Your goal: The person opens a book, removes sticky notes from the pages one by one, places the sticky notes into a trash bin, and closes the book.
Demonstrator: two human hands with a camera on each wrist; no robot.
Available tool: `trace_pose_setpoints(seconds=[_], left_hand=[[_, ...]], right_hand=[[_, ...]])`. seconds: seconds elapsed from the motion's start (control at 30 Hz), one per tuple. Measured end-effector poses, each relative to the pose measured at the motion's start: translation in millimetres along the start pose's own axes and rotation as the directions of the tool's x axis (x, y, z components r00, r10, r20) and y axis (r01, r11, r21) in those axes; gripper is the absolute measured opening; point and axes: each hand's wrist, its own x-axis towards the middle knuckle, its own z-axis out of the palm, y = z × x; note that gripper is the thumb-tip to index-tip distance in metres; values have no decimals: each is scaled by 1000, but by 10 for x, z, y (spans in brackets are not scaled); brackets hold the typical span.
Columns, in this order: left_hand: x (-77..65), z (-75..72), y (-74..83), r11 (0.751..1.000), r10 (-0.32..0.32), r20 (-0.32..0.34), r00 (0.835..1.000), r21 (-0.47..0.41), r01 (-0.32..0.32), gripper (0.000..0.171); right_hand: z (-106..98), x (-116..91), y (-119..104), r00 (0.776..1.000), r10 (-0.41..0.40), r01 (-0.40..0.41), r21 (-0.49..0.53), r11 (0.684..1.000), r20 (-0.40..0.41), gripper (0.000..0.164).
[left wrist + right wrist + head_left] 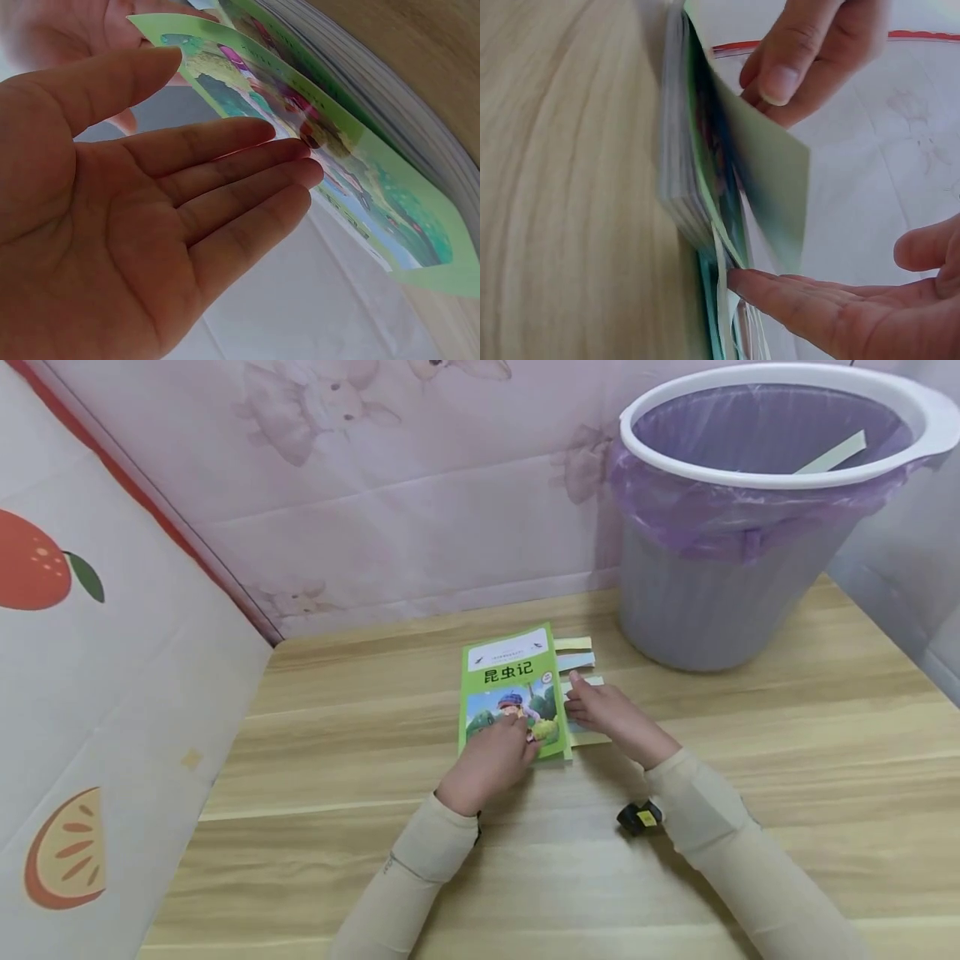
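Note:
A green picture-covered book lies on the wooden table, several pale paper strips sticking out along its right side. Over the lower cover, my left hand has its fingers extended, fingertips at the cover picture; the left wrist view shows its palm and straight fingers. My right hand is at the book's right edge, straight fingers reaching the strips, thumb apart. In the right wrist view the front cover stands lifted away from the page block.
A grey bin with a purple liner stands at the back right, a pale strip showing inside its rim. A small black object with a yellow label is near my right wrist. Printed walls border the table behind and at left.

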Motion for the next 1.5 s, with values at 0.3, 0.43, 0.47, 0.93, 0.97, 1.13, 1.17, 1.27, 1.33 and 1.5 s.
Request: trace_pose_setpoints(seconds=[0.3,0.43,0.47,0.93,0.97,1.13,1.17,1.27,1.33,1.5], left_hand=[[14,-40,-25,1000,-28,21,999,-4,28,31],[-20,-97,14,1000,-16,-3,1000,10,16,38],[-42,-121,42,1000,-5,-18,1000,26,6,40],[-366,5,665,887,283,5,959,379,-264,42],[-358,28,662,884,267,13,964,395,-250,42],[-338,53,643,889,227,30,973,401,-220,44],[-336,51,640,890,232,29,972,398,-224,45],[-336,35,638,886,240,39,970,399,-235,46],[-342,24,644,887,242,51,969,393,-242,47],[-348,32,679,897,238,69,969,367,-247,49]], right_hand=[[-20,-13,-155,1000,-13,11,85,996,13,80],[-1,-21,-197,1000,-11,12,148,989,-9,74],[4,-21,-202,1000,-8,10,154,988,-13,72],[141,26,-165,998,-16,18,20,1000,-59,46],[151,25,-164,998,-18,18,7,1000,-63,46],[163,27,-138,996,-63,61,-20,998,-68,59],[157,30,-132,995,-77,76,-22,997,-69,63],[135,74,-126,990,-113,110,-48,993,-80,68],[118,136,-121,989,-127,122,-66,990,-75,70],[45,320,-122,992,-117,109,-135,985,-52,74]])
